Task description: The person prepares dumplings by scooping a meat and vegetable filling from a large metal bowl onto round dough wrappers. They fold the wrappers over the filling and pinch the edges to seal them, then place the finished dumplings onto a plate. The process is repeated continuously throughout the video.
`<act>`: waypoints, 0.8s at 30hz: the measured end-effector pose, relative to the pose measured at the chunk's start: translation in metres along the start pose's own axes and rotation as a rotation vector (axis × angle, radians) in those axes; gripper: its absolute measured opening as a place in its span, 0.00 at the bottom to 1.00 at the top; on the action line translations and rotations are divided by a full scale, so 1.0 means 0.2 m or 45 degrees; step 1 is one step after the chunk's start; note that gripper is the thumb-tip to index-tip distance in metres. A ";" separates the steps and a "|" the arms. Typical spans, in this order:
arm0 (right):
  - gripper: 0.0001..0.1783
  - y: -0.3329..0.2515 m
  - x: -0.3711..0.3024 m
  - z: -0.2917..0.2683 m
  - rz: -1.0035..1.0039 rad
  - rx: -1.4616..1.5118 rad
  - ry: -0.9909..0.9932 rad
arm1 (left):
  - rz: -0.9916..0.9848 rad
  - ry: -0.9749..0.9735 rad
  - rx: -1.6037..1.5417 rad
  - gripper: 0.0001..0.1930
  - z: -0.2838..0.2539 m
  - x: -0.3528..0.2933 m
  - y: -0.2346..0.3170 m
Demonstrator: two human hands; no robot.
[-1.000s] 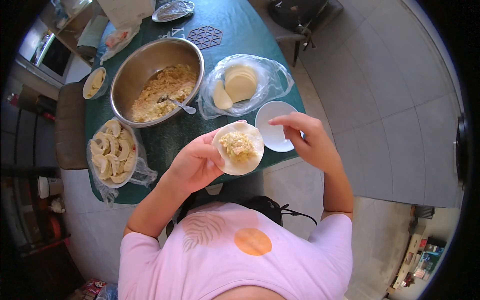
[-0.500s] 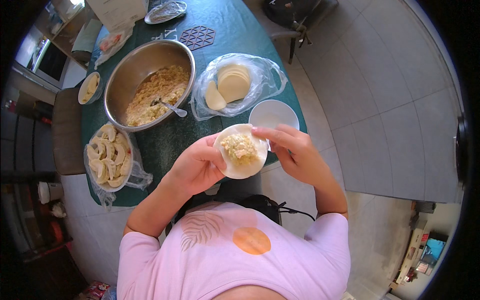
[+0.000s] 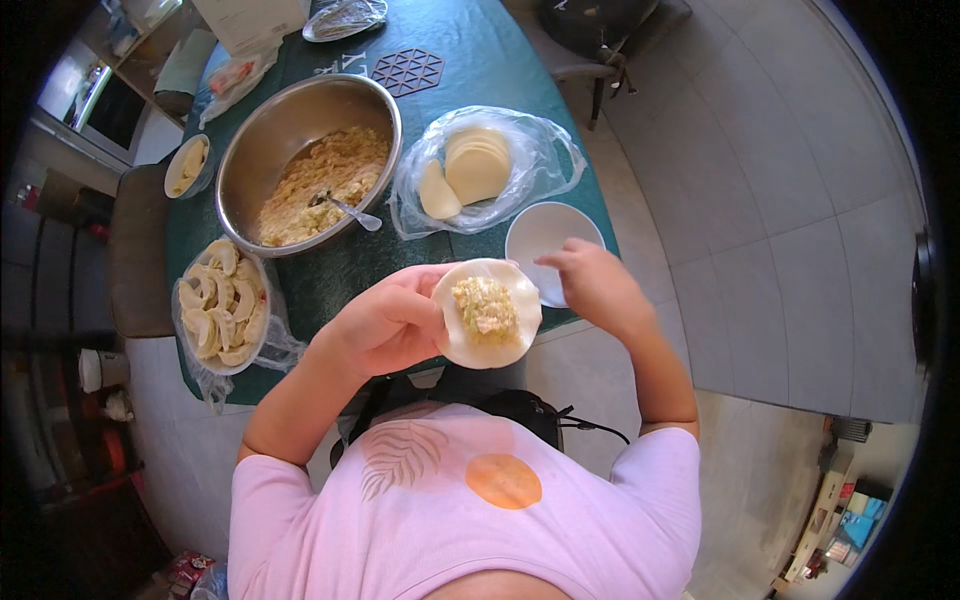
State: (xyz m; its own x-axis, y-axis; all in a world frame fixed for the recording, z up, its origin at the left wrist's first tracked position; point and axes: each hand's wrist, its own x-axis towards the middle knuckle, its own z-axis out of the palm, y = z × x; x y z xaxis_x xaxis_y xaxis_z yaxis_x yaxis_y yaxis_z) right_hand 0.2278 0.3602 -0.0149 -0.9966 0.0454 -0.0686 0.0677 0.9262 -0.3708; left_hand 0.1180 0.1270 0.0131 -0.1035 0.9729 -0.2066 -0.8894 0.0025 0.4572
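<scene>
My left hand is closed on the edge of a round dumpling wrapper, holding it flat with a mound of pale, crumbly filling in its middle. To the right, my right hand hovers over a white bowl, index finger stretched toward the inside and the other fingers curled; nothing shows in it. Whether the fingertip touches anything in the bowl I cannot tell. Beyond the hands, a stack of round wrappers lies in a clear plastic bag.
A large steel basin of filling holds a spoon. Folded dumplings fill a plate at the left edge of the green-covered table. A small bowl, a dark trivet and a wrapped dish stand farther off.
My right hand has left the wrapper's rim and moved right, over the white bowl. My left hand still holds the filled wrapper, now slightly lower and turned a little.
</scene>
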 end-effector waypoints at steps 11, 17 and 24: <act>0.39 -0.25 -0.06 -0.28 -0.620 0.640 0.190 | -0.169 -0.133 -0.067 0.31 0.06 0.01 0.01; 0.37 -0.25 -0.06 -0.27 -0.570 0.606 0.220 | -0.103 -0.137 -0.062 0.30 0.04 -0.01 0.01; 0.24 -0.22 -0.09 -0.26 -0.618 0.698 0.441 | 0.072 -0.065 -0.185 0.29 0.01 -0.04 0.03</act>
State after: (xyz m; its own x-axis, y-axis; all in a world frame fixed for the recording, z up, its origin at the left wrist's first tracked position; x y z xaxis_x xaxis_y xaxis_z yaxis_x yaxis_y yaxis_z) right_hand 0.2397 0.3381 0.0499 -0.8726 -0.1181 0.4740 -0.4524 0.5612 -0.6931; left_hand 0.1153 0.1209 0.0196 -0.1359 0.9810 -0.1385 -0.9382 -0.0825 0.3362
